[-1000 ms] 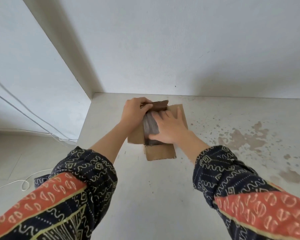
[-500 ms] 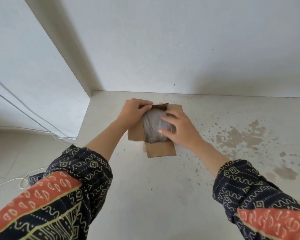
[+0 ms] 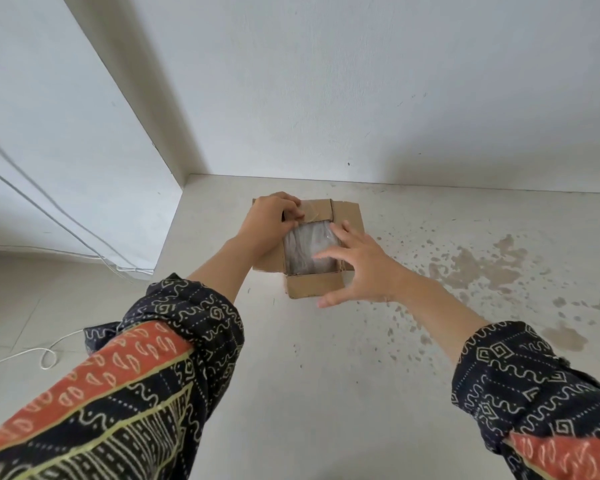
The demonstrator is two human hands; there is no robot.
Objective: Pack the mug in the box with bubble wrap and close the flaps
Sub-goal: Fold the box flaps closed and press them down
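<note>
A small brown cardboard box (image 3: 314,287) sits on the pale counter with its flaps spread outward. Inside it lies a bundle of clear bubble wrap (image 3: 305,249); the mug itself is hidden under the wrap. My left hand (image 3: 269,221) pinches the far flap (image 3: 321,209) at the box's back left corner. Over the box's right side hovers my right hand (image 3: 364,266), fingers spread, holding nothing.
The stained counter (image 3: 326,358) ends at a left edge beside the box and meets a white wall (image 3: 361,98) just behind it. A white cable (image 3: 45,356) lies on the tiled floor at the lower left.
My right hand has lifted off the bubble wrap and pulled back toward the right, fingers spreading. The wrap now shows in the box. My left hand stays on the far flap.
</note>
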